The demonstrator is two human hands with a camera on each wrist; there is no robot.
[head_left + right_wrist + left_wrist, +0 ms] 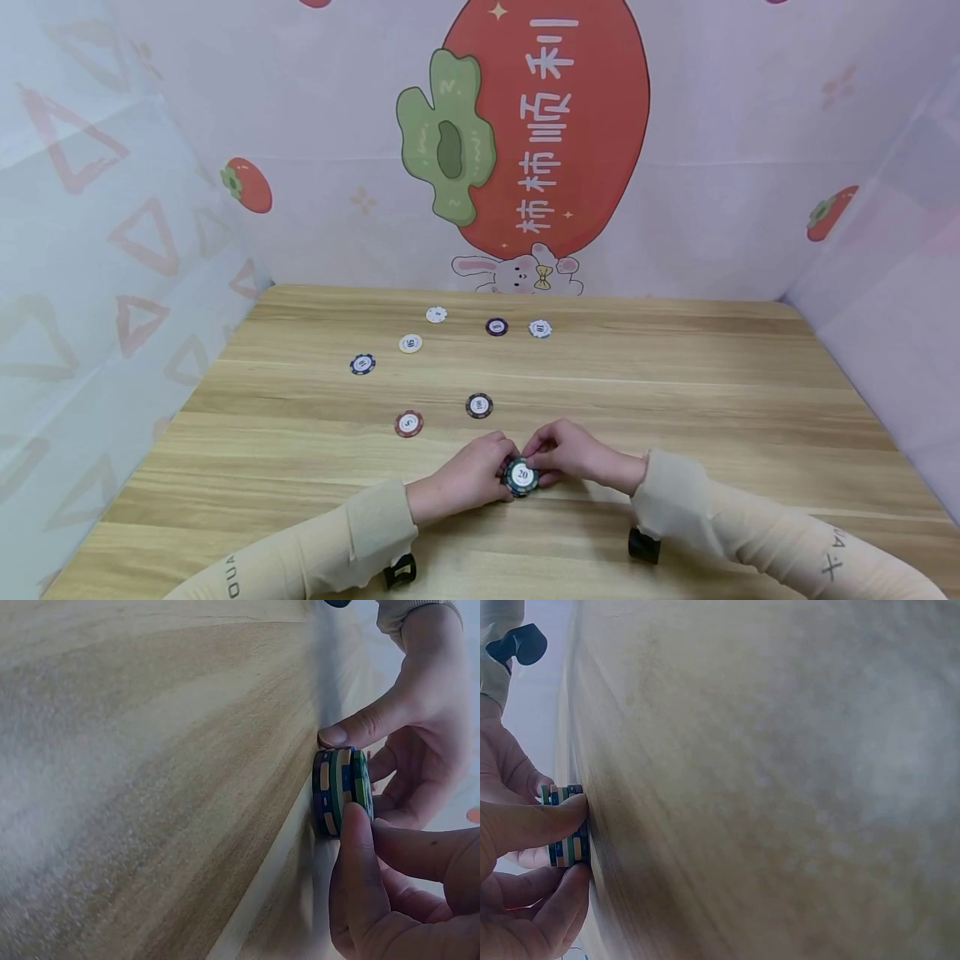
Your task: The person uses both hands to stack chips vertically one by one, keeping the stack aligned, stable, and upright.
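Observation:
A short stack of poker chips point(521, 477) stands near the table's front, a green-edged chip marked 20 on top. From the left side, the left hand point(467, 477) grips the stack between thumb and fingers. The right hand point(576, 454) pinches at its top and right edge. In the left wrist view the stack point(571, 849) shows several layers, with the left thumb point(536, 823) across its side. Seen in the right wrist view, the stack's top chip point(361, 778) sits slightly off from the chips under it, near the right hand's fingers point(358, 847).
On the wooden table point(675, 375) several single chips lie flat: a black 100 chip point(479, 406), a red chip point(408, 423), a blue chip point(363, 364), a yellow-edged 50 chip point(410, 343), and others farther back. A printed cloth point(705, 167) hangs behind.

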